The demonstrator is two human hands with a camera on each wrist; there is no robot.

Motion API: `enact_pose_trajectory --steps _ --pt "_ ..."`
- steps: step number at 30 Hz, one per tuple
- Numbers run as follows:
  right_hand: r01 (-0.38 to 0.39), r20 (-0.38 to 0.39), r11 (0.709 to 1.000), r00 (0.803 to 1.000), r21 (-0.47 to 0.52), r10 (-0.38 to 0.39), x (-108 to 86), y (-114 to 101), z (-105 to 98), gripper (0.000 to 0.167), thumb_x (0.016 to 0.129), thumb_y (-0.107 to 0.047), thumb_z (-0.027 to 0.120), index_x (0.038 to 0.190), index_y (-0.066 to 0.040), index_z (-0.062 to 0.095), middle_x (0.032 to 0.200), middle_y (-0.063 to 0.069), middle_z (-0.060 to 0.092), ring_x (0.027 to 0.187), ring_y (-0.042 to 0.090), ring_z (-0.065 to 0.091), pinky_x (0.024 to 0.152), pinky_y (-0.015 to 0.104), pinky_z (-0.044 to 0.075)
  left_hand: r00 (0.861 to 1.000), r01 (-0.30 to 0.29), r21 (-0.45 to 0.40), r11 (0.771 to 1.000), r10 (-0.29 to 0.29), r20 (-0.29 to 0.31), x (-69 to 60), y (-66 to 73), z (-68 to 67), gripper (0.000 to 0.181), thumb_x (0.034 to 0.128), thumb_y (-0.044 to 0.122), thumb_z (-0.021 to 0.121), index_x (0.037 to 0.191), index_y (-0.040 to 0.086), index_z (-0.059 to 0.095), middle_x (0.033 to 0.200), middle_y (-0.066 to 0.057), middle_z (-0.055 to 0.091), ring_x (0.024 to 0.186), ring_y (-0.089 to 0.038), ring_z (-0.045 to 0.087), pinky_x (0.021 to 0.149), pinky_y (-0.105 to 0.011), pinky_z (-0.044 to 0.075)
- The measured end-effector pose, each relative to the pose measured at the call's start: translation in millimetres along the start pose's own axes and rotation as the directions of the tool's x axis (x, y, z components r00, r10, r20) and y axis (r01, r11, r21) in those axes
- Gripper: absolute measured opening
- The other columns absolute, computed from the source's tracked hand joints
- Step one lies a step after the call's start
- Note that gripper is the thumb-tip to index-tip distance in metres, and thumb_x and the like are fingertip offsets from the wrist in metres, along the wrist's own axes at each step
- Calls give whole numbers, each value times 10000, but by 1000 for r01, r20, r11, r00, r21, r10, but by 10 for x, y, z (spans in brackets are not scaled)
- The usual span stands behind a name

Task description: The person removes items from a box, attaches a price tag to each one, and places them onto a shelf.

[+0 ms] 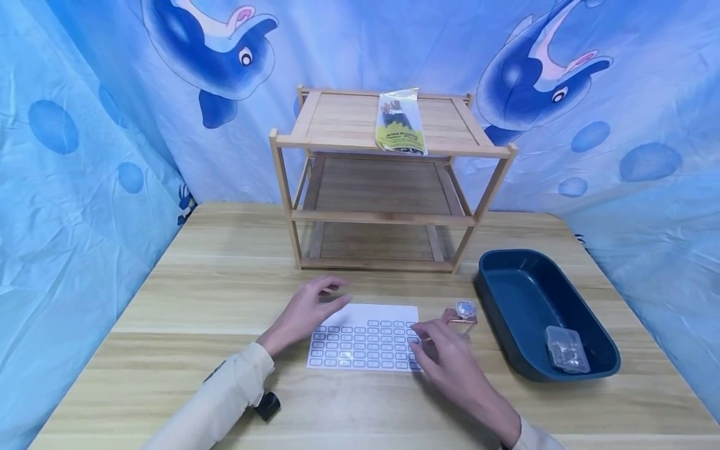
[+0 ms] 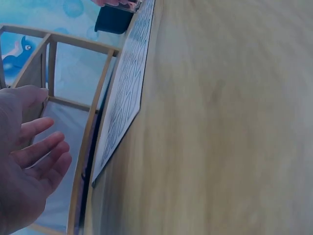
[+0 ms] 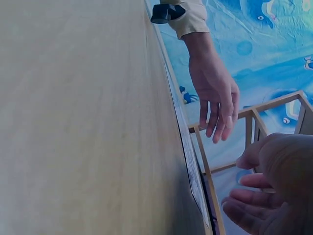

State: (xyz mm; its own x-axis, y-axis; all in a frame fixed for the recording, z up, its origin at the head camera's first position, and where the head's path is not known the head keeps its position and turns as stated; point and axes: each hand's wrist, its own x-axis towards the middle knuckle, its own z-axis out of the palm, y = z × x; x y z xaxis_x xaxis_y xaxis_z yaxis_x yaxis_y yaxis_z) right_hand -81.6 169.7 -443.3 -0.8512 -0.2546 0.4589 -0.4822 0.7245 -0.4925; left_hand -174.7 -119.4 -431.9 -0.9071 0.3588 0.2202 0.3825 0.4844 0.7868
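Observation:
A white sheet (image 1: 388, 310) printed with rows of small dark-outlined boxes lies flat on the wooden table. Above its left edge hovers my left hand (image 1: 304, 314), fingers relaxed and holding nothing; in the left wrist view that hand (image 2: 36, 152) is apart from the sheet (image 2: 122, 93). My right hand (image 1: 452, 362) is over the sheet's right edge with loosely bent fingers. The right wrist view shows this hand (image 3: 269, 188) with nothing gripped. Just beyond it stands a small pinkish glass bottle (image 1: 460, 319) with a clear faceted top, partly hidden by the hand.
At the right is a dark blue basin (image 1: 509, 328) with a clear plastic box (image 1: 567, 349) inside. Behind the sheet stands a three-tier wooden rack (image 1: 388, 217), an artist brush packet (image 1: 400, 122) on its top. Blue dolphin-print curtains (image 1: 360, 37) surround the table (image 1: 185, 300).

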Motion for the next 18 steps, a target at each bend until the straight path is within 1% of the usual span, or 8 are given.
enact_pose_trajectory --steps 2,4,10,14,18 --pt "-8 14 1000 1000 -14 8 24 -6 25 295 858 -52 824 1127 -36 704 1045 56 698 959 183 691 825 386 588 1000 3 21 1000 -3 -5 -14 -20 -26 371 987 251 733 1284 35 680 1276 -111 670 1177 -331 634 992 -501 516" --pt "-7 17 1000 1000 -22 7 43 -10 54 308 858 -56 823 1140 -36 700 1059 63 689 977 193 684 844 396 584 1000 -6 49 999 7 -15 -27 -54 -41 371 985 253 735 1280 34 682 1278 -107 671 1180 -330 633 996 -509 511" --pt "-17 50 998 999 -54 20 111 -14 125 326 880 -75 805 1182 -46 687 1113 72 665 1052 223 664 898 433 567 1000 -8 132 991 11 -22 -66 -159 -94 422 976 282 742 1313 38 669 1315 -121 659 1230 -325 610 1035 -525 476" --pt "-21 62 997 998 -69 26 161 11 152 325 898 -88 793 1196 -29 676 1125 85 656 1058 235 659 907 454 557 999 -14 195 981 19 -26 -76 -218 -128 449 968 300 750 1309 20 666 1345 -149 636 1268 -354 577 1060 -539 451" --pt "-36 70 996 997 -79 42 207 31 174 333 914 -94 780 1213 -2 666 1157 117 654 1085 269 655 949 486 536 999 -13 261 965 21 -26 -91 -250 -133 459 940 294 782 1291 19 675 1317 -144 629 1226 -353 578 1032 -540 467"
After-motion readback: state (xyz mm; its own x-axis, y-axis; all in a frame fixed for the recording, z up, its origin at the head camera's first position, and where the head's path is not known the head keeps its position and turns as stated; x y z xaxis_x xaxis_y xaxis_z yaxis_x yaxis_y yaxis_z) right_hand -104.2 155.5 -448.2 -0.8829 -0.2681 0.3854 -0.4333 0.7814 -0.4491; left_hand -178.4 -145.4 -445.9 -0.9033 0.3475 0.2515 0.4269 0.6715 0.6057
